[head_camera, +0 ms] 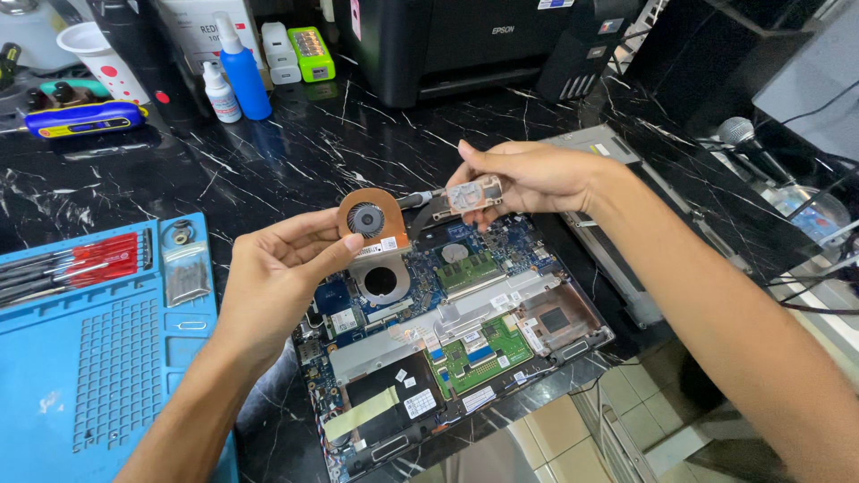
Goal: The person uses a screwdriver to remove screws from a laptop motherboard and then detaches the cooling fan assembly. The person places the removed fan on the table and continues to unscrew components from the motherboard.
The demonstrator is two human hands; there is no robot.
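Both forearms come in from six o'clock over the opened laptop (447,349) on the black marbled counter (295,152). Left hand (277,277) pinches the copper-coloured fan (371,221) between thumb and fingers; right hand (528,176) grips the heat-sink plate (474,193) at the other end. That one cooling assembly hangs just above the board, its long axis running nine to three o'clock, the fan at nine. Its underside is hidden, as is the pipe's middle behind fingers. A blue mat (98,358) with screwdrivers (80,264) lies at eight o'clock.
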